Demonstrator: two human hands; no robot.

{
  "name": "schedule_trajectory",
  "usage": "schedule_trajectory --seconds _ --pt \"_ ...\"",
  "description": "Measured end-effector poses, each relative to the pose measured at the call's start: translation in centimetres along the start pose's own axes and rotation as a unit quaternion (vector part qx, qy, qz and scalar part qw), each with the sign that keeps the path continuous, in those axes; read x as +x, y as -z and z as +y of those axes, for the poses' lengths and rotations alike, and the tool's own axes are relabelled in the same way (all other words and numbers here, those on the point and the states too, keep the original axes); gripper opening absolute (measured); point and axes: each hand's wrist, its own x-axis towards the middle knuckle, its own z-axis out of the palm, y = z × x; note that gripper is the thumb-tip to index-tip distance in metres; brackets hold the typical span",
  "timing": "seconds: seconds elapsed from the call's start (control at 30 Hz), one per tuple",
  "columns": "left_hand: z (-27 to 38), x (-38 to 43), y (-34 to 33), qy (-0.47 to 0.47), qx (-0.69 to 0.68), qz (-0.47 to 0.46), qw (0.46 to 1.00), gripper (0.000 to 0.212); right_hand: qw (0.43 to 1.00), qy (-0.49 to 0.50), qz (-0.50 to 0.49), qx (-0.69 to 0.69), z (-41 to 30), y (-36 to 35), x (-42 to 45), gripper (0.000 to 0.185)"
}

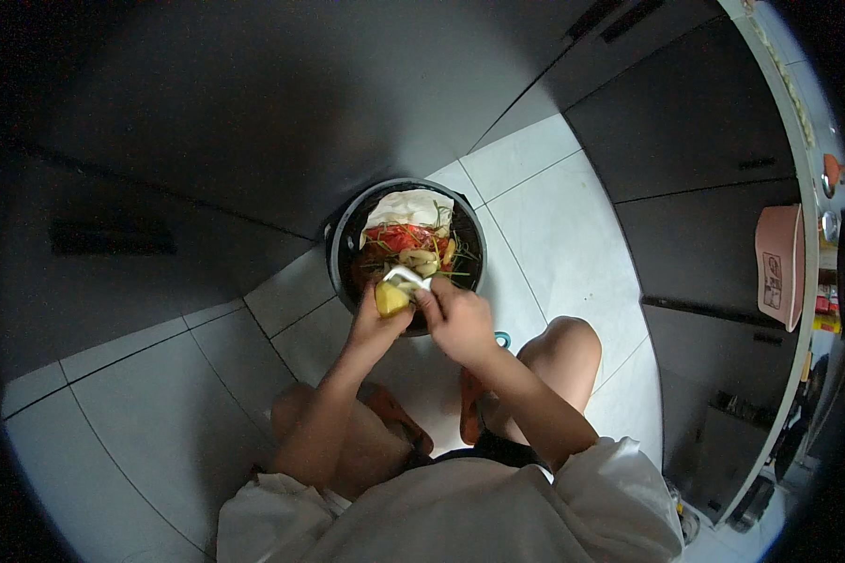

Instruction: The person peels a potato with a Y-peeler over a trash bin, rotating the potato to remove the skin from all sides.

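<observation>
My left hand (379, 325) grips a peeled yellow potato-like vegetable (392, 299) over the near part of a round black bin (480, 239) with a grey rim. In my right hand (460, 320) is a white peeler (410, 273), its head at the upper side of the vegetable. Below the hands the bin holds pale peelings (420, 260), thin green stalks, a red plastic wrapper (401, 237) and a crumpled whitish sheet (410, 210). My fingers partly hide the peeler's handle and the lower part of the vegetable.
Dark cabinet fronts (253, 105) rise behind the bin and along the right. A pink container (779, 264) hangs at the counter's edge (808, 295). My knees and orange slippers (470, 405) flank the white tiled floor (542, 225) before me.
</observation>
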Motion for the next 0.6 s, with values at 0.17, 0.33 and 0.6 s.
schedule_trajectory --seconds 0.17,0.33,0.6 --pt "0.6 -0.3 0.1 0.075 -0.045 -0.019 0.996 0.042 0.998 0.065 -0.001 -0.026 0.1 -0.4 0.1 0.025" --pt "0.3 -0.9 0.0 0.035 -0.026 -0.011 0.999 0.041 0.999 0.034 0.002 -0.039 2.7 -2.6 1.1 0.024" --pt "2.6 -1.6 -0.4 0.131 -0.026 0.034 0.991 0.059 0.995 -0.095 0.013 0.002 3.2 -2.7 0.3 0.026"
